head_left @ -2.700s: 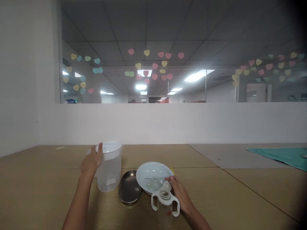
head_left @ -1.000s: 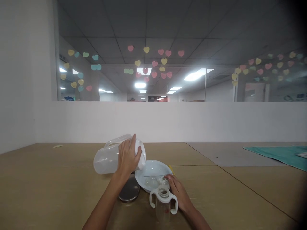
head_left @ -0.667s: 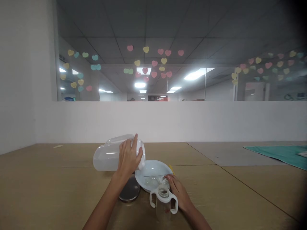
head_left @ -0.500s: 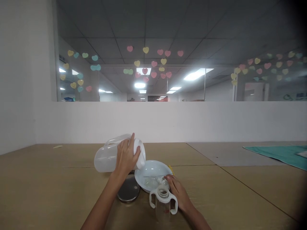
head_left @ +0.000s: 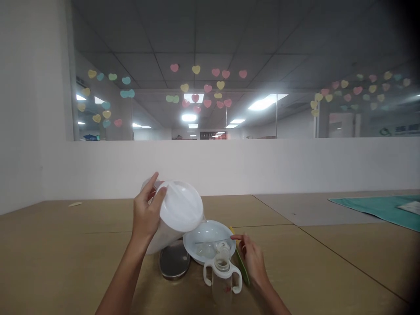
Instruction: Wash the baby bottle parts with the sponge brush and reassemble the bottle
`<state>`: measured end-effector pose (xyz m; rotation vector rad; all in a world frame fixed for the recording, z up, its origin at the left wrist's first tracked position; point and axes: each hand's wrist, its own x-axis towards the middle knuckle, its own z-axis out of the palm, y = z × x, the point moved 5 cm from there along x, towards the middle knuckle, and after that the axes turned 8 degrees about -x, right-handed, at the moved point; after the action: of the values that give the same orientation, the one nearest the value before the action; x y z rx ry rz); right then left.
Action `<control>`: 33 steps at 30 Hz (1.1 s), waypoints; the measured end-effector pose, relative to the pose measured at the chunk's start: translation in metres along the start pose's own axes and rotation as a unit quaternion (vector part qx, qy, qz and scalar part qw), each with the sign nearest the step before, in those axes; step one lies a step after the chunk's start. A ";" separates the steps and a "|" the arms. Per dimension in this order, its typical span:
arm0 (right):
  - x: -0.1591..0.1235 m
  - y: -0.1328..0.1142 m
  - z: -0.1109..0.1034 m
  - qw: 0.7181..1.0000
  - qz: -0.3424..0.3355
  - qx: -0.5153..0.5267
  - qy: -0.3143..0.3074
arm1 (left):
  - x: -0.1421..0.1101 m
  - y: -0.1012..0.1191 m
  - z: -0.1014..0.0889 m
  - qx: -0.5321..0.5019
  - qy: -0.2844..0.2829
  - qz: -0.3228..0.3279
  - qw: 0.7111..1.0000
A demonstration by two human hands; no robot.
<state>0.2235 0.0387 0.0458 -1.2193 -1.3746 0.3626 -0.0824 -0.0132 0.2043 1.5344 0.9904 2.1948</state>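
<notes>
My left hand (head_left: 146, 215) grips a translucent plastic pitcher (head_left: 179, 205) near its rim. The pitcher hangs tilted above the table, its white lid facing me. Just below it lie a white bowl (head_left: 226, 247) holding clear small parts and an oval steel dish (head_left: 173, 262). A clear baby bottle (head_left: 223, 280) with a white two-handled collar stands in front of the bowl. My right hand (head_left: 254, 262) hovers right of the bottle with fingers loosely apart, its fingertips near the bowl's rim. A yellow-green strip (head_left: 243, 267) lies on the table under that hand.
The wooden table (head_left: 328, 267) stretches wide on both sides. A teal mat (head_left: 377, 206) lies at the far right. A small pale scrap (head_left: 75, 204) sits at the far left. A low white partition wall (head_left: 262, 166) with glass above closes the back.
The pitcher, earlier upright and then tipped sideways over the bowl, has swung round so its lid faces me. My right hand has let go of the bottle and lifted slightly.
</notes>
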 end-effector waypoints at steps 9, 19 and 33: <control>-0.034 -0.055 0.004 0.955 -0.274 -0.051 -0.102 | -0.014 0.010 0.021 0.050 -0.085 0.005 0.995; -0.050 -0.057 0.027 0.904 -0.354 -0.177 -0.161 | -0.041 0.013 0.059 0.172 -0.184 0.091 0.963; -0.048 -0.065 0.025 0.913 -0.364 -0.161 -0.088 | -0.056 0.015 0.074 0.246 -0.214 0.142 0.935</control>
<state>0.1612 -0.0147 0.0664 -0.8502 -1.9878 -0.3006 0.0089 -0.0297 0.1889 2.3863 1.2890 1.7104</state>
